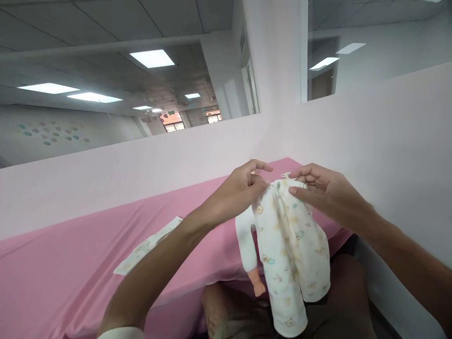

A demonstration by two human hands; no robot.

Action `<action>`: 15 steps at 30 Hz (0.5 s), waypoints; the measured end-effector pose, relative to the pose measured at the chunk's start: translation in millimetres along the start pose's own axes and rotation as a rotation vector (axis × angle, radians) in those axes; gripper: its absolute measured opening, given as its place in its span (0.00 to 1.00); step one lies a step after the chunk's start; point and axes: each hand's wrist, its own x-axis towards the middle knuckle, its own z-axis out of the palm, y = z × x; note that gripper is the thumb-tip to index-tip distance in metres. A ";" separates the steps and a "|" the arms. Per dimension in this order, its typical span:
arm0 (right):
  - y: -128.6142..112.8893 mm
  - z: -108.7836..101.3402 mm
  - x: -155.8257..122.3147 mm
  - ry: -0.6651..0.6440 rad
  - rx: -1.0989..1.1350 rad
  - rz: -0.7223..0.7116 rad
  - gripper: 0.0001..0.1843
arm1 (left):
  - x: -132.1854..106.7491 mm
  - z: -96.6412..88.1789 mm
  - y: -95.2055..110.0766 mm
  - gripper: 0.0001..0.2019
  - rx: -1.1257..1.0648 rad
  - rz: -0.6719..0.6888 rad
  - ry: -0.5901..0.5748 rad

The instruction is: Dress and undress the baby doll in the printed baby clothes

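A small pair of white baby pants (282, 249), printed with little animals and coloured figures, hangs between my hands with both legs pointing down. My left hand (249, 181) pinches the waistband at its left side, index finger raised. At the right side, my right hand (314, 183) has its thumb and fingers closed about the waistband. A thin white loop of string (286, 174) sticks up beside the right fingers. Behind the pants is a doll, whose white-sleeved arm (245, 240) and bare little hand hang at the left. Most of the doll is hidden by the pants.
A pink cloth (88, 254) covers the long surface in front of me. Another white printed garment (150, 245) lies there, partly behind my left forearm. White walls (381, 136) with windows meet in a corner ahead. My knees are below the surface's edge.
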 end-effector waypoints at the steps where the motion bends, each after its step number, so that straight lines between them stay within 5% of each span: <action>1: -2.9 0.9 -4.1 -0.009 -0.009 -0.005 0.20 | 1.9 3.5 2.1 0.20 -0.007 0.015 -0.010; 5: -10.8 8.3 -18.6 -0.028 -0.121 -0.063 0.28 | 1.5 18.5 9.6 0.24 -0.049 0.083 -0.081; 9: -8.1 10.1 -20.4 -0.062 -0.190 -0.025 0.20 | -13.1 26.3 14.4 0.23 -0.003 0.183 -0.131; 12: 0.0 5.8 -15.8 -0.036 -0.178 -0.046 0.20 | -26.5 30.1 -1.4 0.22 0.098 0.240 0.070; 15: 5.8 1.6 -11.9 0.033 -0.111 -0.057 0.22 | -32.9 47.3 -39.1 0.34 0.047 0.151 0.298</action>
